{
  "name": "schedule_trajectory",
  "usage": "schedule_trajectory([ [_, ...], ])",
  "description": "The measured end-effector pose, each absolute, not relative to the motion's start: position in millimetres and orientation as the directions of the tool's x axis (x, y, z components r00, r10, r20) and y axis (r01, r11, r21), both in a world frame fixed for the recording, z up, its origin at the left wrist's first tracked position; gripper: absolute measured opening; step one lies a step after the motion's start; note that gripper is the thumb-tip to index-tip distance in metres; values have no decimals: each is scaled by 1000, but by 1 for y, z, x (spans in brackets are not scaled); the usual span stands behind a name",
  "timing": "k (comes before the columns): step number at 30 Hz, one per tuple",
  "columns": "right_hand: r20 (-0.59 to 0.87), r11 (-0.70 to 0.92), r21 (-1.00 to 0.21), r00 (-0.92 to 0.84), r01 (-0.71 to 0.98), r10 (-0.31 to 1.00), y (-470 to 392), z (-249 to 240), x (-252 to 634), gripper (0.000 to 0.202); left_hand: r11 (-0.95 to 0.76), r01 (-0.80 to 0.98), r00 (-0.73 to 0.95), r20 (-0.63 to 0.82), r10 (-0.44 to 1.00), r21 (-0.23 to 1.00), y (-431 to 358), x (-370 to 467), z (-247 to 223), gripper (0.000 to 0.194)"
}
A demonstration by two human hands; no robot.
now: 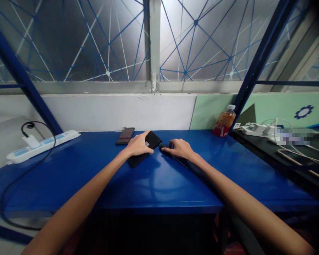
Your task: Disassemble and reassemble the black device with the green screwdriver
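A flat, rectangular black object with a smooth dark face [156, 139] sits at the middle of the glossy blue tabletop [77, 157], tilted diagonally, its near end down by the table surface. The left hand [140, 144] grasps it from above, fingers over the far side and thumb along the near side, covering its middle. The right hand [180, 148] is just beside it, with thumb and curled fingers closed on a slender black tool-like item [162, 145], whose front end lies close to the flat object's right edge (whether the two touch, I cannot tell). A thin dark length reaches out below the right hand over the table.

Behind the left hand lies a dark rectangular phone [125, 136], near the wall. At far left, a long white power strip with pale blue panels [46, 143] holds a white plug [33, 141] with a looping black cable [54, 137]. Toward the back right stands a clear bottle with amber liquid, a red label and a white cap [224, 122].
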State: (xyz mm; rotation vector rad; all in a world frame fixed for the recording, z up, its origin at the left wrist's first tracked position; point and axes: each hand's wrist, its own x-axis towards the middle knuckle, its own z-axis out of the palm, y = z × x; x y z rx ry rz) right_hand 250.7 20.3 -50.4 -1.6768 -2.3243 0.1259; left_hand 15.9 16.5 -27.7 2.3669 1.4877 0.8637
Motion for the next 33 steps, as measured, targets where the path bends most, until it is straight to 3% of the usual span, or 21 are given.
schedule_trajectory([
  [4, 161, 442, -252, -413, 861, 896, 23, -57, 247, 45, -447, 775, 323, 327, 888, 447, 21, 12, -32, 83],
  [9, 177, 463, -295, -428, 836, 886, 24, -55, 247, 40, -487, 784, 379, 325, 866, 384, 26, 8, -39, 82],
  [15, 355, 393, -484, -235, 782, 905, 29, -43, 259, 43, -472, 838, 443, 164, 882, 274, 25, 6, -33, 89],
  [21, 448, 400, -737, -49, 544, 892, 29, -33, 268, 39, -534, 790, 558, 9, 830, 300, 27, 2, -34, 87],
  [28, 468, 443, -866, 64, 233, 881, 29, -36, 263, 25, -561, 769, 601, -45, 798, 307, 24, 5, -34, 80],
  [33, 431, 417, -892, 50, 172, 901, 31, -41, 257, 20, -589, 748, 638, -86, 765, 306, 21, 7, -30, 78],
])
